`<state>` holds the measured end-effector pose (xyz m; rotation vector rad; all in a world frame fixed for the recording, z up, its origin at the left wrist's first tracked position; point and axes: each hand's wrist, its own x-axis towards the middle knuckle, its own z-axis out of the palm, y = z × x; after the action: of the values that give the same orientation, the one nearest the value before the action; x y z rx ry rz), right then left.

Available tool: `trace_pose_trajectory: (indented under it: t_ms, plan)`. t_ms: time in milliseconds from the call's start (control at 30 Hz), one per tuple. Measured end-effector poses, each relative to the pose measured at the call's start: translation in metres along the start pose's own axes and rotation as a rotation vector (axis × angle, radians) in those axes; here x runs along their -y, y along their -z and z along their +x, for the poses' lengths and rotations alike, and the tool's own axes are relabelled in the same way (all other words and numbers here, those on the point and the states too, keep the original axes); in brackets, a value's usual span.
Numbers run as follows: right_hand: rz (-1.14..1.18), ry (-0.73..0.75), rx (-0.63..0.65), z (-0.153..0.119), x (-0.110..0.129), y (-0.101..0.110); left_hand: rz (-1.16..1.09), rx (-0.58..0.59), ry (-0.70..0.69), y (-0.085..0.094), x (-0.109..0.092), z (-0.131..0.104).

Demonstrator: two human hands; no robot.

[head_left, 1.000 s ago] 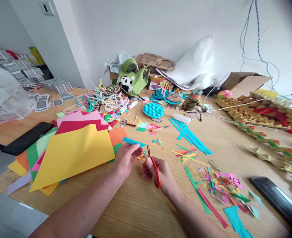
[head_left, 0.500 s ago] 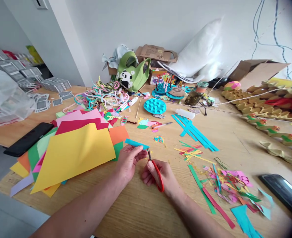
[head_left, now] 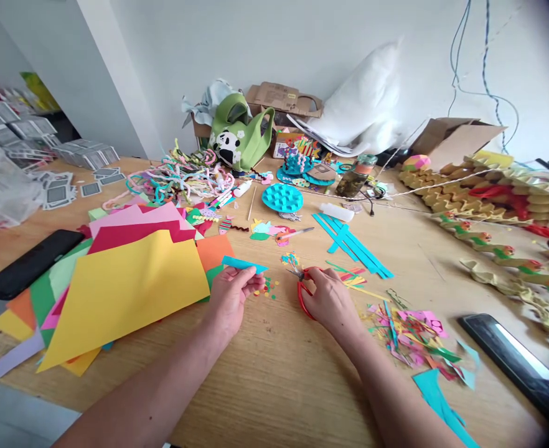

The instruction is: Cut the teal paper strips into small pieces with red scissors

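Observation:
My left hand (head_left: pixel 232 292) pinches a folded blue paper strip (head_left: pixel 239 263) beside the yellow sheet (head_left: pixel 129 292). To its right, my right hand (head_left: pixel 331 298) holds red-handled scissors (head_left: pixel 304 292), their tips pointing up and left near a small pile of blue and orange bits (head_left: pixel 290 258). The scissors are apart from the strip. Small red, green and yellow dots (head_left: pixel 269 288) lie on the wood between the hands. Long blue strips (head_left: pixel 353 246) lie beyond my right hand, and thin coloured strips (head_left: pixel 356 278) are partly behind it.
Stacked coloured paper and a black phone (head_left: pixel 32 261) are at left. Paper scraps (head_left: pixel 419 336) and another phone (head_left: pixel 512 361) lie at right. Pipe cleaners (head_left: pixel 181 177), a green panda bag (head_left: pixel 241 140), a blue disc (head_left: pixel 282 198) and egg cartons (head_left: pixel 484 193) stand farther back.
The scissors have moved right and up, away from the blue strip, turning to point left. Coloured dots between the hands have come into sight. The camera view has shifted slightly right.

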<state>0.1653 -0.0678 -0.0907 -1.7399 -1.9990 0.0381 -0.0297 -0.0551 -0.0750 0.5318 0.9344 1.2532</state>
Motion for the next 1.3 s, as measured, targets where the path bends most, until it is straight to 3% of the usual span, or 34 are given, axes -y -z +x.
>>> trace_pose_trajectory:
  t_ms: [100, 167, 300, 467, 567, 667, 733, 867, 967, 1033, 1200, 1300]
  plan:
    - [-0.120, -0.206, -0.040, 0.001, 0.001, 0.010, -0.013, -0.020, -0.002, 0.000, -0.002, 0.001]
    - [-0.033, -0.237, -0.049, 0.003, 0.001, 0.016, -0.023, -0.033, -0.011, 0.000, -0.004, 0.001]
    - [0.182, -0.019, 0.068, 0.008, 0.002, 0.011, -0.029, -0.030, -0.023, 0.001, -0.005, 0.003]
    - [0.208, 0.154, 0.182, 0.013, 0.007, -0.004, -0.025, -0.025, -0.027, 0.001, -0.005, 0.002]
    - [0.123, 0.184, 0.229, 0.013, 0.007, 0.003, -0.034, -0.033, -0.025, 0.001, -0.006, 0.003]
    - [0.053, 0.075, 0.192, 0.016, 0.006, 0.016, -0.040, -0.039, -0.025, 0.000, -0.007, 0.003]
    - [0.103, 0.083, 0.201, 0.023, 0.009, 0.019, -0.039, -0.051, -0.025, 0.000, -0.007, 0.003]
    - [0.194, 0.258, 0.295, 0.044, 0.022, 0.002, -0.051, -0.082, -0.035, 0.001, -0.008, 0.004]
    - [0.131, 0.299, 0.378, 0.050, 0.027, -0.005, -0.064, -0.090, -0.043, 0.002, -0.009, 0.006]
    - [0.072, 0.276, 0.419, 0.044, 0.020, 0.006, -0.071, -0.097, -0.049, 0.003, -0.009, 0.006]
    - [-0.034, 0.178, 0.650, 0.012, -0.017, 0.064, -0.072, -0.093, -0.041, 0.003, -0.008, 0.005]
    - [0.018, 0.153, 0.515, 0.005, -0.018, 0.069, -0.053, -0.067, -0.025, 0.002, -0.005, 0.003]
